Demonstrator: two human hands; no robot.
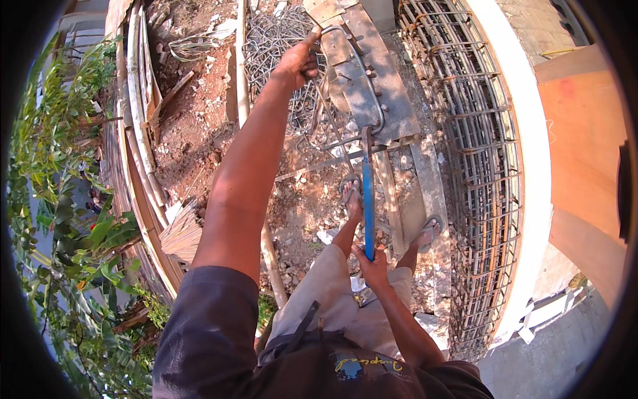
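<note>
Outdoor site, rubble ground (302, 193). One bent metal rod (365, 68), lying on a plated board (402, 120); left hand (298, 63) gripping its far bend, fingers curled. One blue-handled bar (369, 199), meeting the rod's near bend; right hand (373, 265) wrapped around the handle. Tangled metal pieces (271, 43) alongside. One dark shirt (209, 332) (printed lettering, front).

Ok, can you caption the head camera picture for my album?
Left fingers touching a bent metal rod, right fingers gripping a blue handle.
</note>
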